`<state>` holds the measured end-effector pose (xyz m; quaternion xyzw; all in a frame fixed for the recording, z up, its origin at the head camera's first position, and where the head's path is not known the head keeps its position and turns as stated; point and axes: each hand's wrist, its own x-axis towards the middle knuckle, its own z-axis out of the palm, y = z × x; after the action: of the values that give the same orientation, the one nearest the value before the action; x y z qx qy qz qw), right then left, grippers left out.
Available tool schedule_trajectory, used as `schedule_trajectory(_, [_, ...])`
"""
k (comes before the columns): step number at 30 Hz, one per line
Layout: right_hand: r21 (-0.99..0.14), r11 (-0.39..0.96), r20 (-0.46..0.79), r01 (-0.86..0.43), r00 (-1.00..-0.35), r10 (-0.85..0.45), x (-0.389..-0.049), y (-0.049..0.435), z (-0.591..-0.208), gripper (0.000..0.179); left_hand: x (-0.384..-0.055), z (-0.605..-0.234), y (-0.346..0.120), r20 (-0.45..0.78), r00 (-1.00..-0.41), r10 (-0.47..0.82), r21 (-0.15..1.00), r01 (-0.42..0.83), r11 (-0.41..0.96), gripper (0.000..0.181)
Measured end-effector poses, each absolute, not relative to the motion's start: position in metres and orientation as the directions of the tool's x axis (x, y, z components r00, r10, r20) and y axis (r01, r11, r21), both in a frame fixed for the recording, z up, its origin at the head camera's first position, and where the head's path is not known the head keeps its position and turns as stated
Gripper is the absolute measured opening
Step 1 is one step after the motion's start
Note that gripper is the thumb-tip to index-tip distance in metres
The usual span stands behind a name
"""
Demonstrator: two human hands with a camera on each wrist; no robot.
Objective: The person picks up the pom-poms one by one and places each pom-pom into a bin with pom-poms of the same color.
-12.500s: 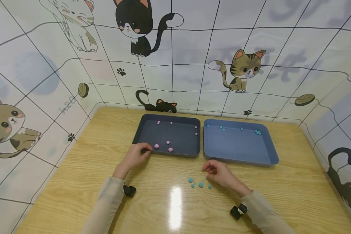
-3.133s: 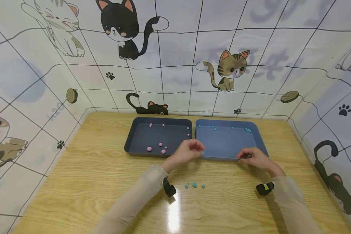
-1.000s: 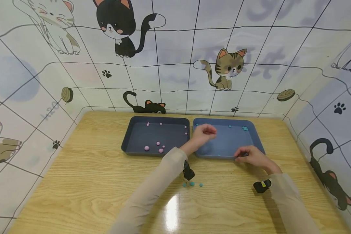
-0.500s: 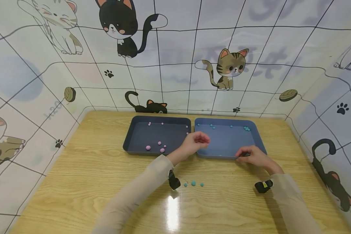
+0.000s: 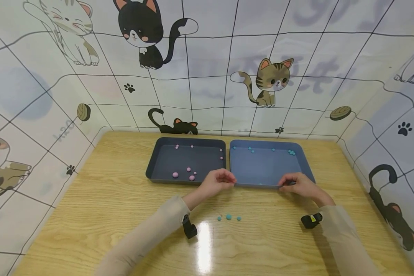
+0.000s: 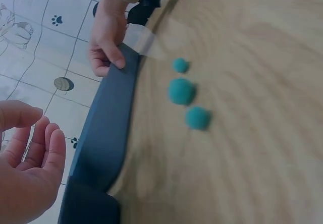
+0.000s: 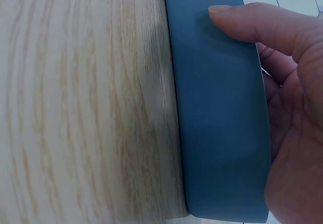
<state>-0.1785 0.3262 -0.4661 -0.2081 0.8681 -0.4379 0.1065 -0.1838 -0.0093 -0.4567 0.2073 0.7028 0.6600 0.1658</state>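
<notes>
Three balls [image 5: 229, 217] lie on the table [image 5: 269, 241]; the right hand [image 5: 299, 184] pinches the blue tray [image 5: 262, 165] by its wall [image 7: 219, 118]; the left hand [image 5: 216, 182] hovers, loosely curved.

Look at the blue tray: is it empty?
Not empty: the blue tray has teal balls in it, mostly near the far wall. The right hand grips its near wall.

The pink balls [image 5: 175, 175], turquoise balls [image 5: 229, 217], dark slate tray [image 5: 174, 159] and blue tray [image 5: 258, 165] are plain-coloured, while the counter [image 5: 89, 207] shows yellowish wood grain, the sleeves [image 5: 141, 234] are beige, and the pale backdrop [image 5: 210, 53] is black-gridded and cat-patterned
</notes>
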Motion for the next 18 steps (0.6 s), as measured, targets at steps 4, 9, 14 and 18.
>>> schedule_trajectory(4, [-0.814,0.511,0.012,-0.277,-0.887,-0.462,-0.178,0.326,-0.466,0.007,-0.174,-0.464,-0.016,0.031,-0.846,0.533,0.998,0.059,0.036,0.018])
schedule_trajectory(9, [-0.81,0.512,0.018,-0.285,-0.885,-0.465,-0.177,0.326,-0.465,0.006,-0.162,-0.47,-0.022,0.029,-0.842,0.538,0.998,0.057,0.035,0.017])
schedule_trajectory(14, [-0.805,0.522,0.011,-0.284,-0.886,-0.464,-0.176,0.325,-0.462,0.006,-0.154,-0.475,-0.027,0.019,-0.842,0.539,0.999,0.04,0.026,0.016])
schedule_trajectory(18, [-0.805,0.523,0.007,-0.281,-0.885,-0.465,-0.175,0.325,-0.461,0.006,-0.148,-0.48,-0.03,0.003,-0.837,0.547,0.999,0.029,0.04,0.017])
